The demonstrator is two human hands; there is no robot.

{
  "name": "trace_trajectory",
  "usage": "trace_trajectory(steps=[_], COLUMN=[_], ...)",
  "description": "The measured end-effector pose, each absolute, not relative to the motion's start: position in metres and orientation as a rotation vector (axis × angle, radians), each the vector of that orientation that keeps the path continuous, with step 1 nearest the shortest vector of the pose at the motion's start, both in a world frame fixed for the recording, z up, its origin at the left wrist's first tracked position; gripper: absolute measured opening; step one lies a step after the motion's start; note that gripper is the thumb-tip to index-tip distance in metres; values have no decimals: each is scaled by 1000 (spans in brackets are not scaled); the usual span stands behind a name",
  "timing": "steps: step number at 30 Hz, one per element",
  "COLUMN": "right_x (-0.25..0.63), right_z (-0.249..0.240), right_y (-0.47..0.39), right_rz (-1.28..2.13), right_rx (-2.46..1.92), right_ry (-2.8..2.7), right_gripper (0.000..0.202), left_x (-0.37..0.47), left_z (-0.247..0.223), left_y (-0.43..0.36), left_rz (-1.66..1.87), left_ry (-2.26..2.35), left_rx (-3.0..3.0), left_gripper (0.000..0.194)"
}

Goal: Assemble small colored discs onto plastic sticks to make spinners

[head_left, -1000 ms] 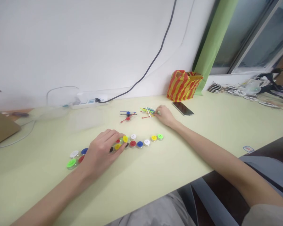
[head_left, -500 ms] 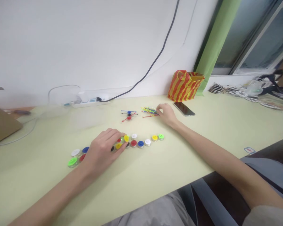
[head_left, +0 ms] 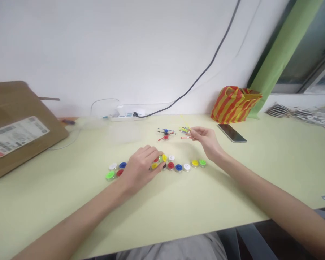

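Head view: the only view given; everything below is read from it.
Right hand: the right hand [head_left: 206, 139] is raised a little over the pale green tabletop [head_left: 233, 187], fingers pinched on a thin yellow plastic stick [head_left: 184, 121] that slants up and to the far left out of the fingertips.
Left hand: the left hand [head_left: 141, 169] is laid palm-down on the row of small round plastic discs in mixed colours [head_left: 178, 167], fingertips closed loosely about a yellow disc [head_left: 164, 157]; whether that disc is lifted or only touched cannot be told.
Stick supply: a small heap of thin coloured plastic sticks [head_left: 184, 130] lies just beside the right fingertips, to their left.
Assembled pieces: two discs already threaded on crossed sticks [head_left: 165, 133] lie left of the heap, apart from the row.
Handling, stick: judged very light, springy and slippery; best pinched near one end, gently, so it is neither bent nor flicked away.
Handling, discs: judged light, hard and smooth, likely to slide or roll; best taken by the rim between thumb and finger.
Edges: the near table edge lies well apart from both hands; the wall closes the far side.
Open room: bare tabletop is seen near and to the right of the row.
Obstacles: a dark phone [head_left: 232, 133] and a red-and-yellow striped bag [head_left: 234, 104] at far right, a brown cardboard box [head_left: 18, 126] at left, a white power strip [head_left: 126, 115] at the wall.
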State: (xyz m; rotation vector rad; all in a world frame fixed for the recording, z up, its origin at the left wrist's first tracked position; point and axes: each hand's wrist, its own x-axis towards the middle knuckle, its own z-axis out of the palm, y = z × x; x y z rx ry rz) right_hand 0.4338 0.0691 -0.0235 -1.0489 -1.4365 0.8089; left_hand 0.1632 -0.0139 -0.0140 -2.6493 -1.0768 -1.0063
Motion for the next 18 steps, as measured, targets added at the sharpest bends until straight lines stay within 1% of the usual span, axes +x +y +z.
trace_trajectory(steps=[1, 3, 6, 10, 13, 18], right_x=[426, 413, 400, 395, 394, 390], right_z=[-18, -8, 4, 5, -3, -11], right_y=[57, 32, 6, 0, 4, 4], right_rz=[940, 1080, 1206, 1356, 1446, 1482], right_rx=[-999, -919, -877, -878, -866, -895], right_ry=[-1432, -1502, -1611, -1674, -1668, -1677], right_gripper=[33, 33, 33, 41, 44, 47], left_x=[163, 163, 162, 163, 164, 166], left_z=[-14, -14, -14, -13, -13, -13], left_y=[-14, -13, -13, -15, -16, -17], left_rz=[-1010, -1021, -1070, -1122, -1156, -1235], left_ry=[-1075, -1068, -1056, -1034, -999, -938], left_rx=[-2640, -2621, -2590, -2559, -2558, -2565], left_gripper=[7, 8, 9, 11, 10, 8])
